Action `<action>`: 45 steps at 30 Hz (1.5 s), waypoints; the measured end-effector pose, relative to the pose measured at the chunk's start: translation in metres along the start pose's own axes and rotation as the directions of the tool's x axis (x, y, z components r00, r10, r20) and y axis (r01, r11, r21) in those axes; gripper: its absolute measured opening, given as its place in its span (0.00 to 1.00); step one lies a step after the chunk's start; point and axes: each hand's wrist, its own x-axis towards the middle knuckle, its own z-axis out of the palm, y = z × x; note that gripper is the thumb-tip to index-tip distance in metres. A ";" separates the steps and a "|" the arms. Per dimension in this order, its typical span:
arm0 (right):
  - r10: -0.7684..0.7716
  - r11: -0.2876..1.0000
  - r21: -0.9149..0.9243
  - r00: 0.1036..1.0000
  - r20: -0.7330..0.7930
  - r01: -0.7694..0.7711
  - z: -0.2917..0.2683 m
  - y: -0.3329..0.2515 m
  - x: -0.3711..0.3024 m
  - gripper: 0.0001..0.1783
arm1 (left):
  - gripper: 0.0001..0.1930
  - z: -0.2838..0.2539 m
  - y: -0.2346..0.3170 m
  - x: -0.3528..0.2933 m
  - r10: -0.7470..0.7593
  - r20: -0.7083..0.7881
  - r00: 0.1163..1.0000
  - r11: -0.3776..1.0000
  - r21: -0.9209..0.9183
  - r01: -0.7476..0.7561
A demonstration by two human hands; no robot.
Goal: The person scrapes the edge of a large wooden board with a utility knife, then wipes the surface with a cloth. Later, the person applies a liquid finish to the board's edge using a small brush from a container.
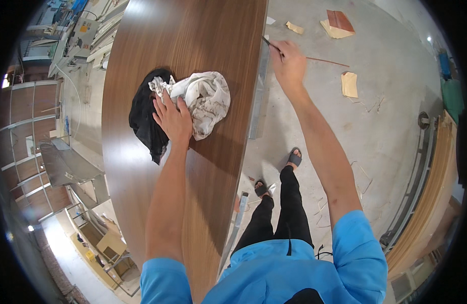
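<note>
My left hand (173, 119) lies with fingers spread on a bunched white rag (210, 99) with dark smudges. Beside and partly under that hand is a crumpled black cloth (146, 119). Both cloths are on a long brown wood-grain panel (213, 167). At the panel's right edge, my right hand (288, 63) is closed on a thin dark tool (266, 41), whose tip meets or nearly meets the edge. Its exact kind cannot be made out, since the fingers cover most of it.
Under the panel's right side runs a grey metal support (256, 111). Scrap pieces (349, 85), a thin reddish strip (328, 62) and curled shavings lie on the concrete floor (385, 126). Stacked boards (426, 197) stand at far right; machinery (84, 33) is at upper left.
</note>
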 end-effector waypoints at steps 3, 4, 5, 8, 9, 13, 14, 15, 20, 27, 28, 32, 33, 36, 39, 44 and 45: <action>-0.087 0.982 -0.150 0.976 0.198 0.118 0.001 -0.011 -0.005 0.15 | 0.31 -0.002 -0.005 0.000 0.018 0.021 1.000 1.000 -0.017 -0.018; -0.129 0.975 -0.140 0.953 0.273 0.172 -0.012 -0.026 -0.018 0.15 | 0.31 -0.003 -0.007 0.000 0.022 0.041 0.999 0.999 -0.028 -0.020; -0.123 0.970 -0.151 0.922 0.368 0.190 -0.028 -0.043 -0.032 0.15 | 0.31 -0.002 -0.008 0.000 0.013 0.028 1.000 1.000 -0.025 -0.012; -0.247 0.968 0.126 0.739 0.627 0.217 -0.090 -0.109 -0.082 0.13 | 0.31 0.000 -0.007 0.000 0.024 0.024 0.999 0.999 -0.036 -0.023; -0.323 0.944 0.268 0.719 0.616 0.194 -0.101 -0.123 -0.089 0.14 | 0.31 0.001 -0.007 0.000 0.022 0.024 0.999 0.999 -0.034 -0.021; -0.113 0.985 -0.033 0.784 0.610 0.168 -0.088 -0.104 -0.052 0.11 | 0.30 0.001 -0.007 -0.001 0.021 0.012 1.000 0.999 -0.045 -0.021; -0.068 0.994 -0.048 0.894 0.444 0.099 -0.064 -0.079 -0.027 0.11 | 0.31 0.001 -0.008 -0.002 0.032 0.008 0.999 0.999 -0.041 -0.032; -0.106 0.981 -0.102 0.894 0.436 0.166 -0.046 -0.056 -0.004 0.10 | 0.31 0.001 -0.009 -0.002 0.035 0.000 0.999 0.998 -0.043 -0.035; -0.270 0.917 -0.088 0.769 0.579 0.388 -0.043 -0.056 -0.030 0.08 | 0.31 0.002 -0.008 -0.001 0.035 -0.007 0.999 0.998 -0.052 -0.036; -0.371 0.924 0.373 0.420 0.828 0.081 -0.144 -0.177 -0.176 0.08 | 0.32 0.002 -0.007 -0.001 0.026 -0.020 0.999 0.998 -0.057 -0.027; -0.324 0.944 0.304 0.537 0.779 0.129 -0.140 -0.165 -0.167 0.10 | 0.32 0.002 -0.007 -0.001 0.043 -0.032 0.999 0.997 -0.061 -0.044; 0.215 0.966 0.078 0.931 0.296 -0.247 -0.077 -0.070 -0.071 0.09 | 0.31 0.004 -0.009 -0.001 0.031 -0.008 0.999 0.998 -0.059 -0.032; 0.183 0.974 0.100 0.966 0.182 -0.203 -0.056 -0.046 -0.042 0.08 | 0.31 0.004 -0.009 0.000 0.024 -0.001 1.000 0.998 -0.057 -0.024; 0.196 0.960 0.205 0.980 -0.011 -0.190 -0.002 -0.011 -0.001 0.09 | 0.31 0.000 -0.006 0.002 0.018 0.013 1.000 0.999 -0.033 -0.017; 0.118 0.981 0.156 0.993 -0.029 -0.112 0.011 -0.016 -0.023 0.11 | 0.31 -0.002 -0.006 0.002 -0.004 0.047 0.999 1.000 -0.025 0.005; -0.088 0.986 0.152 0.986 0.139 0.067 -0.040 -0.070 -0.131 0.14 | 0.32 0.007 -0.020 0.002 0.014 0.049 0.999 1.000 -0.022 -0.013; -0.136 0.971 0.212 0.984 0.111 0.110 -0.053 -0.090 -0.157 0.15 | 0.32 0.009 -0.023 0.004 0.022 0.048 0.999 0.999 -0.024 -0.020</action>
